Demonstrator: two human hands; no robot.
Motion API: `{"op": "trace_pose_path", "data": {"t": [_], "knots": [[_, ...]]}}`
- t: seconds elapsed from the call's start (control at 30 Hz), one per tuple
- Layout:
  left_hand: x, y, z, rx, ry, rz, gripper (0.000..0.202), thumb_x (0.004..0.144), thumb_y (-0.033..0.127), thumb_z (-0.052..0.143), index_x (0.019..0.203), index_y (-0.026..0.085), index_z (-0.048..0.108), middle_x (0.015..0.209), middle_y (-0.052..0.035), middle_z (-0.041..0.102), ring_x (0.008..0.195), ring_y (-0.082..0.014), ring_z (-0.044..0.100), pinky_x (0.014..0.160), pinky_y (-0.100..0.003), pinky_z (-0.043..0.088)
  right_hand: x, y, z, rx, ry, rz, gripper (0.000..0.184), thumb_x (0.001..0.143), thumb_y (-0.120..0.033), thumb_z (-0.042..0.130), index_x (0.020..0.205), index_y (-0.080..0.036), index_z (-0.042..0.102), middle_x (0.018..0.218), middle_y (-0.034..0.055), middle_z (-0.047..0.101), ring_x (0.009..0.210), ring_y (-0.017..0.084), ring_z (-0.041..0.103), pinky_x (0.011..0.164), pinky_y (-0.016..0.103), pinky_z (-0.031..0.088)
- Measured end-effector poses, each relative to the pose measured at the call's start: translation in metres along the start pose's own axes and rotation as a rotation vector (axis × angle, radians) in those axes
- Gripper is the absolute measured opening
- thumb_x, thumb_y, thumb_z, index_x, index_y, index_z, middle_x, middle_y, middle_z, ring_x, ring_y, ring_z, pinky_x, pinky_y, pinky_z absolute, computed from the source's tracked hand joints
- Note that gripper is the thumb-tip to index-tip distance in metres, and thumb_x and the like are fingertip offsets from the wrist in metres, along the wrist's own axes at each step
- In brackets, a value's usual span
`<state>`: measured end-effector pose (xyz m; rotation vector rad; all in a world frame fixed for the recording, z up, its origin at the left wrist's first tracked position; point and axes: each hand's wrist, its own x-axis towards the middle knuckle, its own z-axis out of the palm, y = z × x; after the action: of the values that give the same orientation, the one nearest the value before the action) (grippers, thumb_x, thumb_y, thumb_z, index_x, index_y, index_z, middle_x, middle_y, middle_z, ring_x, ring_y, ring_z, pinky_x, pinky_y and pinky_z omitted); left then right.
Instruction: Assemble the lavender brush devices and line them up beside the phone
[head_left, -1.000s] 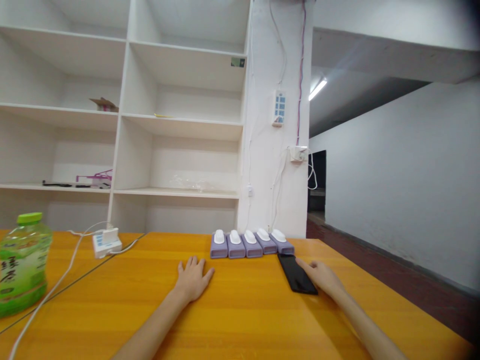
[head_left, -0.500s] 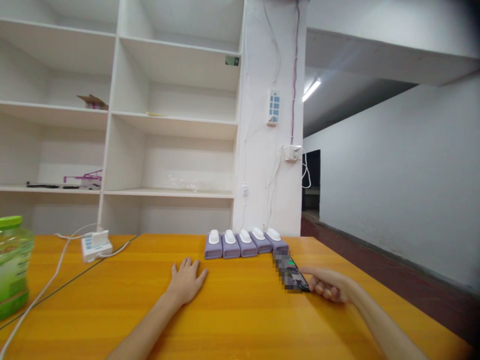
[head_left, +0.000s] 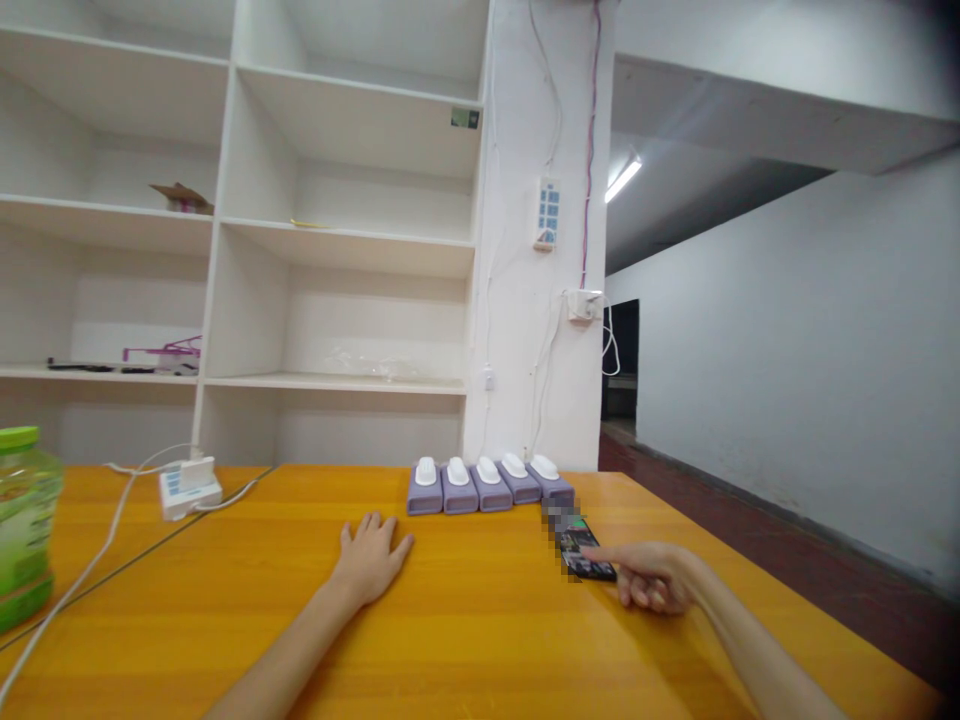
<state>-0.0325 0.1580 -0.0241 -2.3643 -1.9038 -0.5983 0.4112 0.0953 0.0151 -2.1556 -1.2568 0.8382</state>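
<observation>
My left hand [head_left: 370, 558] lies flat on the orange table [head_left: 465, 640], fingers spread, holding nothing. It rests just in front of a row of several purple blocks with white tops [head_left: 489, 484]. My right hand [head_left: 651, 577] is curled, with the index finger stretched out onto the near end of a dark phone [head_left: 581, 548]. The phone lies flat on the table with its screen lit, just in front of the rightmost purple block.
A green-capped drink bottle [head_left: 22, 525] stands at the left edge. A white power strip [head_left: 189, 487] with cables lies at the back left. White shelving [head_left: 225, 250] and a pillar [head_left: 540, 250] stand behind the table. The table's right edge drops to a dark floor.
My right hand went from lying flat beside the phone to a curled pose with one finger on it. The phone's screen lit up. My left hand stayed put.
</observation>
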Motion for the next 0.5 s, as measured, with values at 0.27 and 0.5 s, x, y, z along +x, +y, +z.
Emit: {"op": "trace_pose_path", "data": {"t": [0.27, 0.5], "knots": [[0.001, 0.0, 0.002, 0.008, 0.0, -0.011, 0.059, 0.093, 0.055, 0.032, 0.126, 0.016, 0.062, 0.138, -0.0222, 0.056, 0.137, -0.0394, 0.042, 0.112, -0.061, 0.021, 0.015, -0.003, 0.001, -0.112, -0.4, 0.275, 0.068, 0.088, -0.071, 0.052, 0.055, -0.013, 0.061, 0.04, -0.0017, 0.044, 0.024, 0.003, 0.024, 0.023, 0.012, 0.011], [0.003, 0.0, 0.003, 0.012, -0.002, -0.01, 0.059, 0.093, 0.054, 0.032, 0.127, 0.016, 0.062, 0.139, -0.0221, 0.056, 0.137, -0.0389, 0.042, 0.113, -0.061, 0.021, 0.02, 0.0, 0.0, -0.11, -0.458, 0.261, 0.069, 0.09, -0.073, 0.048, 0.058, -0.013, 0.06, 0.038, -0.0051, 0.039, 0.023, 0.001, 0.021, 0.024, 0.011, 0.011]]}}
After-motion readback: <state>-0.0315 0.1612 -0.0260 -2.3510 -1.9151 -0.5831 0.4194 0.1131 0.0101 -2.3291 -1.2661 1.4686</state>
